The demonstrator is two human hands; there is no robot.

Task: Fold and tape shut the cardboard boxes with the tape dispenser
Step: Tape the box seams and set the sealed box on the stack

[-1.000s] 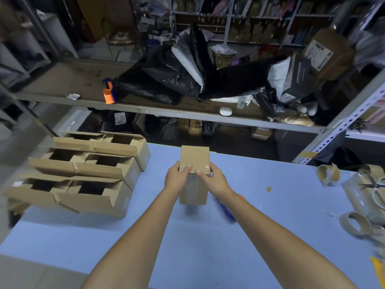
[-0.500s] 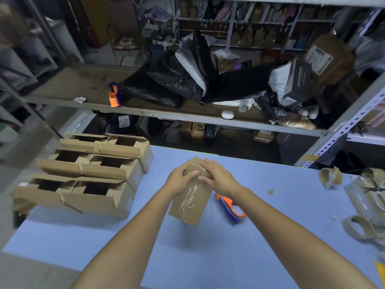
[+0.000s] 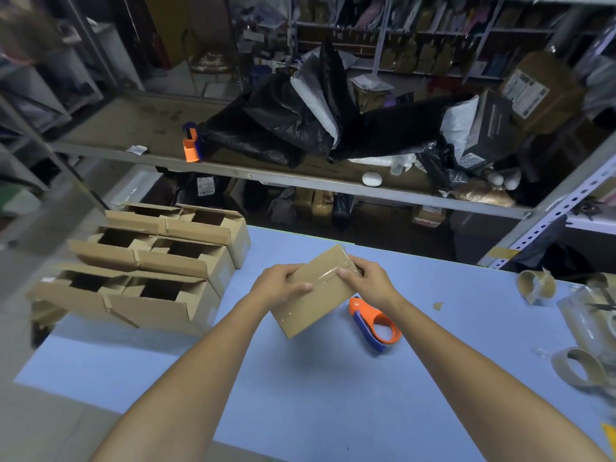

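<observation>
Plainly, both hands hold a small closed cardboard box [image 3: 313, 305] tilted above the blue surface [image 3: 300, 395]. The left hand [image 3: 280, 288] grips its left edge, thumb laid across the top face. The right hand [image 3: 365, 283] curls its fingers [image 3: 346, 273] over the far end, on a clear tape strip [image 3: 325, 278]. Just right of and below those fingers, the orange-and-blue tape dispenser [image 3: 375, 323] lies on the surface. Well left of the left fingers stand open boxes [image 3: 150, 258] in rows.
</observation>
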